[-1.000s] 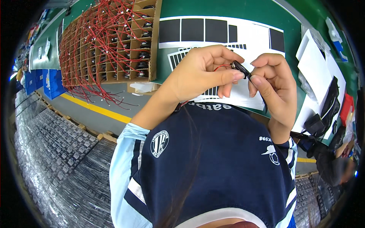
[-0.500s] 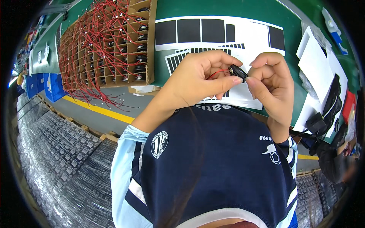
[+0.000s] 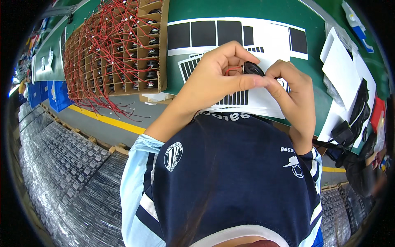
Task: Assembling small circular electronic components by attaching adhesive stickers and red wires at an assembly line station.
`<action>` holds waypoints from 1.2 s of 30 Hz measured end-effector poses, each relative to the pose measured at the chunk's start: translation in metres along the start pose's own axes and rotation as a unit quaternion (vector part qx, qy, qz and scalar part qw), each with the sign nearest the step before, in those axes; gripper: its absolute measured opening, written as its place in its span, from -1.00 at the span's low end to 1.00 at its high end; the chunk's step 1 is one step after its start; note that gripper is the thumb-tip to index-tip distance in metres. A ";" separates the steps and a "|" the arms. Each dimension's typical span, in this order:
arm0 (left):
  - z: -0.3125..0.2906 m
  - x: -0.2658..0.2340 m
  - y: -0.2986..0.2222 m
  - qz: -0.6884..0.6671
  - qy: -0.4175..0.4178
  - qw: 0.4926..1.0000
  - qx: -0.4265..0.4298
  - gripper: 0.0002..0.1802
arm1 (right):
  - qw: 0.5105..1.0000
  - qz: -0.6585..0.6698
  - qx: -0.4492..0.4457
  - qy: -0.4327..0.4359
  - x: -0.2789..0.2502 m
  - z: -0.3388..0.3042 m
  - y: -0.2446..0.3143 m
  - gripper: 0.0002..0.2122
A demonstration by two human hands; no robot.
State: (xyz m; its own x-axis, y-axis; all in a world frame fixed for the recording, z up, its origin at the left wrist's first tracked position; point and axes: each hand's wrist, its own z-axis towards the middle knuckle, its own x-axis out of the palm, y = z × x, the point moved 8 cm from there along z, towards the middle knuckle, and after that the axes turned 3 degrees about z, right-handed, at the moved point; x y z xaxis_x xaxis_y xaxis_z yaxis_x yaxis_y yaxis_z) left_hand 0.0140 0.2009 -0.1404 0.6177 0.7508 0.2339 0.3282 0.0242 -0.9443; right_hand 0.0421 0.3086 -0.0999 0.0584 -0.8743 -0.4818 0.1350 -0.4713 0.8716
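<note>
Over the table, my left hand is closed on a small round black loudspeaker, held between thumb and fingers. Its red wires run back into my left palm. At the loudspeaker's right edge, my right hand is closed in a pinch, its fingertips meeting my left thumb tip. What lies between the right fingertips is too small to make out. Beneath my hands are white sheets with black rectangular pieces and rows of narrow black strips.
On the left stands a cardboard divider box full of loudspeakers with tangled red wires. White sheets, a black box-like item and a blue-and-white tool lie right. Blue bins and wrapped stacks stand lower left.
The loudspeaker has turned so that more of its round black face shows. My left fingers have risen slightly, and my right fingers have curled further inward by its edge.
</note>
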 end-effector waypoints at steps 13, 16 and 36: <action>0.003 -0.010 0.007 -0.116 -0.032 0.993 0.017 -0.78 | 0.991 0.133 -0.003 0.033 0.002 0.006 -0.011 -0.87; 0.003 -0.003 0.011 -0.187 0.011 0.982 -0.010 -0.81 | 0.978 0.202 0.006 0.051 0.006 0.007 -0.015 -0.86; 0.014 -0.009 -0.018 0.079 -0.062 0.981 0.169 -0.57 | 0.969 -0.102 -0.143 -0.172 -0.013 0.000 0.020 -0.76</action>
State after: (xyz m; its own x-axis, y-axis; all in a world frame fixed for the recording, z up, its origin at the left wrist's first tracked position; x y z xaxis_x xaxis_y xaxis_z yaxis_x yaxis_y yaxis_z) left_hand -0.0072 0.2028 -0.1286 0.5438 0.8365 0.0674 -0.0333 0.1018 -0.9943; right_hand 0.0436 0.3106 -0.0756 -0.3256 -0.7768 -0.5391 0.3802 -0.6296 0.6776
